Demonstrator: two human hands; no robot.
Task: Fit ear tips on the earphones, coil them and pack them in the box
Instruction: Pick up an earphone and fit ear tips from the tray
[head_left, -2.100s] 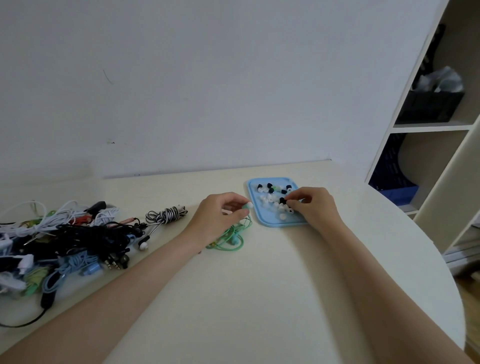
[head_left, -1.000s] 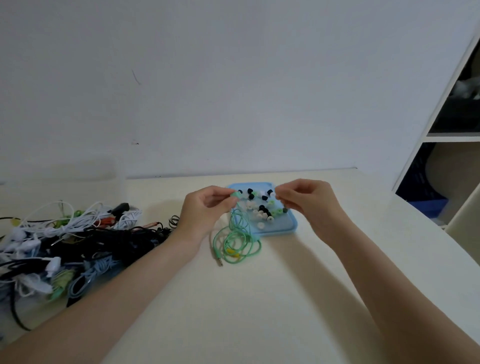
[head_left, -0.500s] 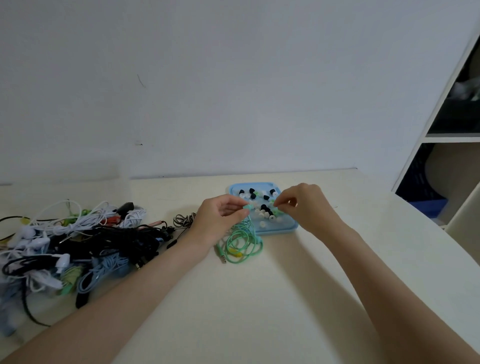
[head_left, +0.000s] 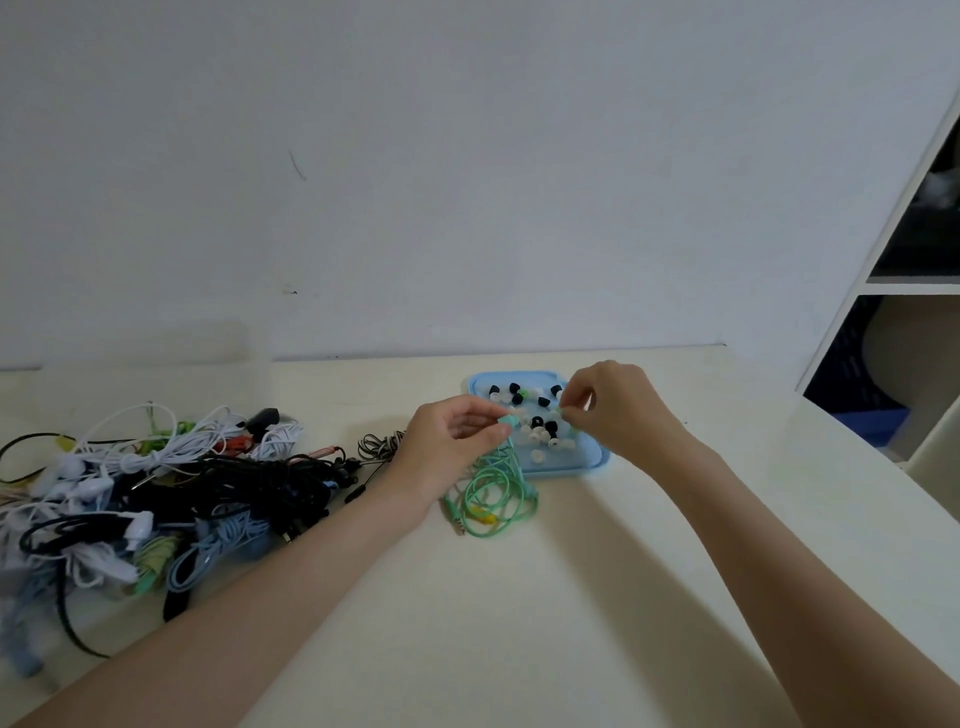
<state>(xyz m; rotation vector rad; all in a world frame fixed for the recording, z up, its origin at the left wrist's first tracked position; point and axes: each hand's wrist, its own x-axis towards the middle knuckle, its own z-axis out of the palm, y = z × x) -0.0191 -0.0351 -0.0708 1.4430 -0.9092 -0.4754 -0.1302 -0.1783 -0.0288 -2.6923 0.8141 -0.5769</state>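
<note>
My left hand (head_left: 451, 447) pinches a mint-green earbud (head_left: 508, 420) just left of the blue tray (head_left: 595, 460). Its green cable (head_left: 496, 499) hangs down from the fingers and lies in loose loops on the table. My right hand (head_left: 615, 408) hovers over the tray and pinches a small pale ear tip (head_left: 562, 410) between thumb and forefinger, a short gap from the earbud. Several black, white and green ear tips (head_left: 535, 423) lie loose in the tray.
A tangled heap of white, black, blue and green earphones (head_left: 140, 493) covers the table's left side. A translucent box (head_left: 130, 353) stands at the back left against the wall. A white shelf unit (head_left: 904, 291) rises at the right, beyond the table's curved edge.
My right hand took an ear tip from the tray and lifted it. My left hand raised the green earbud, then both hands came closer together over the tray's left edge.
</note>
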